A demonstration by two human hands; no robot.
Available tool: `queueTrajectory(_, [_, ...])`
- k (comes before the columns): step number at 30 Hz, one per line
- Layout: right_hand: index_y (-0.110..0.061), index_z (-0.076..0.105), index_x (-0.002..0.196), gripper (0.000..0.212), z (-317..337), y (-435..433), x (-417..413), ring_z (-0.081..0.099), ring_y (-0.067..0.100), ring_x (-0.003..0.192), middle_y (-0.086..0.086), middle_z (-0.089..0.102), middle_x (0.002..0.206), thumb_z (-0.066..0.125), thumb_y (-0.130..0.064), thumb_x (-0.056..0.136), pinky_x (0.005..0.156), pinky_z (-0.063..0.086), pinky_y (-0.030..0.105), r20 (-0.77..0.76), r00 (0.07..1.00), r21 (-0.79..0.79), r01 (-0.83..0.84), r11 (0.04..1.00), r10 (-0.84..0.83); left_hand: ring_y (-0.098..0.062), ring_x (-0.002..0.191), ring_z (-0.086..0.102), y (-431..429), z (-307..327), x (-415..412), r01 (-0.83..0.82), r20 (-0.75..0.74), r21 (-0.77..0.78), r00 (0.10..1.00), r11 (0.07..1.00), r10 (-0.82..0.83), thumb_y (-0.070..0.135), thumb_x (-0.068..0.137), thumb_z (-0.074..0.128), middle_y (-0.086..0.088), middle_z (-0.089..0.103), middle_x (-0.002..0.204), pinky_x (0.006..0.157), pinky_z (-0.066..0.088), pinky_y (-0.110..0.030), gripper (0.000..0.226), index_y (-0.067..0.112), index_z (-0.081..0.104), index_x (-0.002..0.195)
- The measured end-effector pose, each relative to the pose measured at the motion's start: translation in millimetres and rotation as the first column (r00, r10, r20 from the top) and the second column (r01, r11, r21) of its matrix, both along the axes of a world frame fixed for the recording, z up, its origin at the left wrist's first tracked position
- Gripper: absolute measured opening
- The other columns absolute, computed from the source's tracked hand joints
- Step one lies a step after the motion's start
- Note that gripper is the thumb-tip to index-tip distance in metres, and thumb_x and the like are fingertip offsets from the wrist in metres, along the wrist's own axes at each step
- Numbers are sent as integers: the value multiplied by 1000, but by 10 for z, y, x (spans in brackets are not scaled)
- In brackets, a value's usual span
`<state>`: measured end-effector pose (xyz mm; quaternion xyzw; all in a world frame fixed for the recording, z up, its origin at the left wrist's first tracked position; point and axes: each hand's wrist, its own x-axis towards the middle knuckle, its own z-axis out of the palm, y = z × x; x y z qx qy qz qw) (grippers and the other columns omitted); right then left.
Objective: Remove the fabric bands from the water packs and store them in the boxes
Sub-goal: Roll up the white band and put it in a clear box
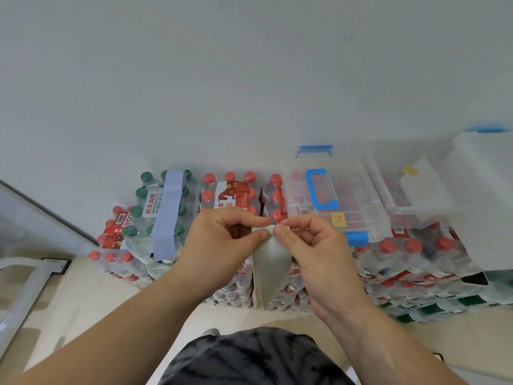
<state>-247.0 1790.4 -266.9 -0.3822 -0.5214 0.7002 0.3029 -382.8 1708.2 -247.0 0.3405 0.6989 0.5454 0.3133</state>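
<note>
A pale cream fabric band (pixel 270 266) hangs folded in front of the stacked water packs. My left hand (pixel 222 240) and my right hand (pixel 311 245) both pinch its top edge between thumb and fingers, close together at chest height. A blue-grey fabric band (pixel 168 215) is still wrapped around the green-capped water pack (pixel 144 218) at the left. Red-capped water packs (pixel 230 193) stand behind my hands. A clear plastic box with blue latches (pixel 333 190) lies closed on the packs at the right.
More red-capped packs (pixel 410 262) are stacked in layers at the right, with a second clear box (pixel 416 184) and a white lid beside the first. A white wall rises behind. A pale metal frame (pixel 25 290) stands on the floor at the left.
</note>
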Motion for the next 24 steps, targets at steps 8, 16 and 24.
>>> queueTrajectory(8, [-15, 73, 91, 7, -77, 17, -10, 75, 23, 83, 4, 78, 84, 77, -16, 85, 77, 61, 37, 20, 1000, 69, 16, 997, -17, -28, 75, 64, -25, 20, -43, 99, 207, -6, 974, 995, -96, 18, 76, 77, -27, 66, 83, 71, 58, -36, 15, 21, 81, 90])
queueTrajectory(16, [-21, 72, 89, 4, -91, -42, -48, 69, 30, 78, 14, 73, 81, 76, -22, 87, 72, 58, 46, 19, 1000, 97, 14, 995, -16, -18, 81, 73, -8, 21, -33, 62, 101, -17, 993, 998, -60, 0, 84, 73, -3, 78, 85, 73, 59, -28, 20, 17, 81, 90])
queueTrajectory(24, [-27, 70, 92, 8, -35, -80, -82, 72, 35, 88, 17, 74, 85, 73, -20, 91, 72, 61, 44, -14, 1000, 37, -16, 999, 17, -14, 81, 71, -12, -25, -10, -18, -72, -4, 997, 1000, 18, 1, 83, 74, 5, 77, 85, 76, 61, -32, 19, 17, 81, 90])
